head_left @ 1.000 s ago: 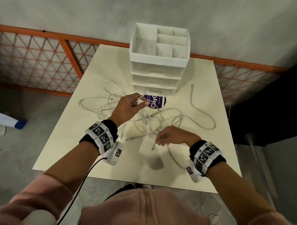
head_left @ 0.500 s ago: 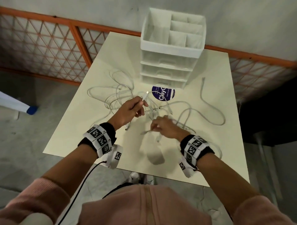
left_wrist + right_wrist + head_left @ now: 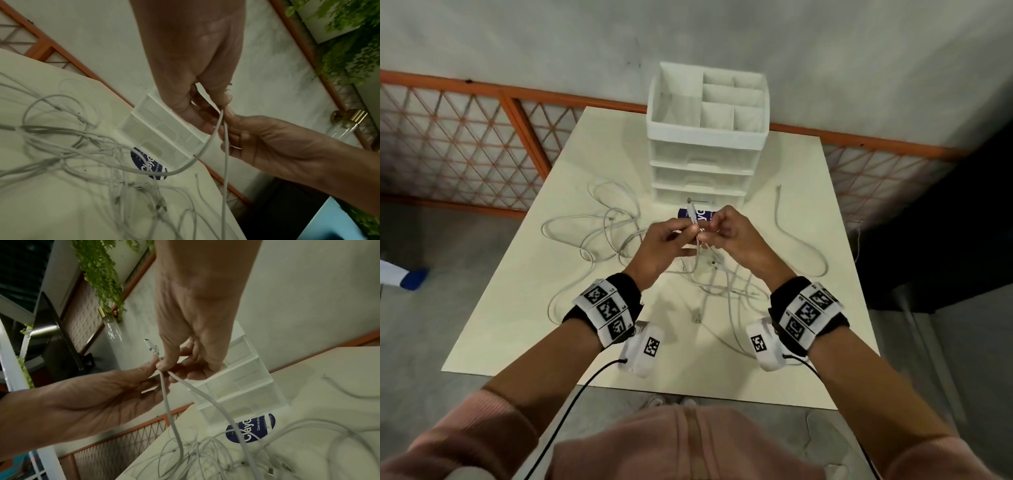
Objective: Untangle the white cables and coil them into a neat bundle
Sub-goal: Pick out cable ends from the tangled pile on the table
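I see a white drawer organizer [image 3: 707, 144] standing at the far middle of the pale surface [image 3: 517, 329], with a round blue sticker [image 3: 252, 429] just in front of it, partly hidden behind my hands in the head view. The white cables [image 3: 602, 236] lie in a loose tangle across the middle of the surface, and one separate strand [image 3: 791, 236] curves off to the right, well apart from the organizer. My left hand [image 3: 664, 245] and right hand [image 3: 736, 236] meet above the tangle, each grip closed in a pinch on the same cable, whose connector end [image 3: 691, 210] sticks up between them (two strands hang down from the pinch to the pile). An orange lattice fence [image 3: 465, 147] borders the far and left edges; bare surface lies near me.
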A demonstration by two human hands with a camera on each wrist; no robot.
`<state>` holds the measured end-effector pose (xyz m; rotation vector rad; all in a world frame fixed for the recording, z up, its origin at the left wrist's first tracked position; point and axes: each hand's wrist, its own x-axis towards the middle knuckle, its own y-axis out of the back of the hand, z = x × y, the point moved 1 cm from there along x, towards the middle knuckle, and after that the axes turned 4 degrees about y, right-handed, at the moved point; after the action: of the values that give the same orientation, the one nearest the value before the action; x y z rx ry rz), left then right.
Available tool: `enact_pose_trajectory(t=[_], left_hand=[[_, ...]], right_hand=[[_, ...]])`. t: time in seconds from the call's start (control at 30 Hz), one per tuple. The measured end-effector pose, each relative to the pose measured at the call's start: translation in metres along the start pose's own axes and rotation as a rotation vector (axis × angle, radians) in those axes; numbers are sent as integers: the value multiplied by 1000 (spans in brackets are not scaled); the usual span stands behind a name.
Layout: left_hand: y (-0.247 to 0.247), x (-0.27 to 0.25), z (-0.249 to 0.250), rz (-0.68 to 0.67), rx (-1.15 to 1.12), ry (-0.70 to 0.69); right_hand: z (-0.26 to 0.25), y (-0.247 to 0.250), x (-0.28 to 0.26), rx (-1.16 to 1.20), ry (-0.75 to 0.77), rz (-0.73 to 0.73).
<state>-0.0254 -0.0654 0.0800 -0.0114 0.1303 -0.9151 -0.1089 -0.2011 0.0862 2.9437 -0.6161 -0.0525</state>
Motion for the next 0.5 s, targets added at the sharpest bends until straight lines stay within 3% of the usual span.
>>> enact_pose_trajectory(t=[0.13,0.4,0.5], left_hand=[[-2,1,10,2,-25,-59],[-3,5,39,-7,-152,-136],[8,10,56,70,-277,-171]], right_hand=[[-4,4,-1,-26,-77,-50],[0,-13,1,-306,-107,-471],[20,0,0,-504,-115,-400]])
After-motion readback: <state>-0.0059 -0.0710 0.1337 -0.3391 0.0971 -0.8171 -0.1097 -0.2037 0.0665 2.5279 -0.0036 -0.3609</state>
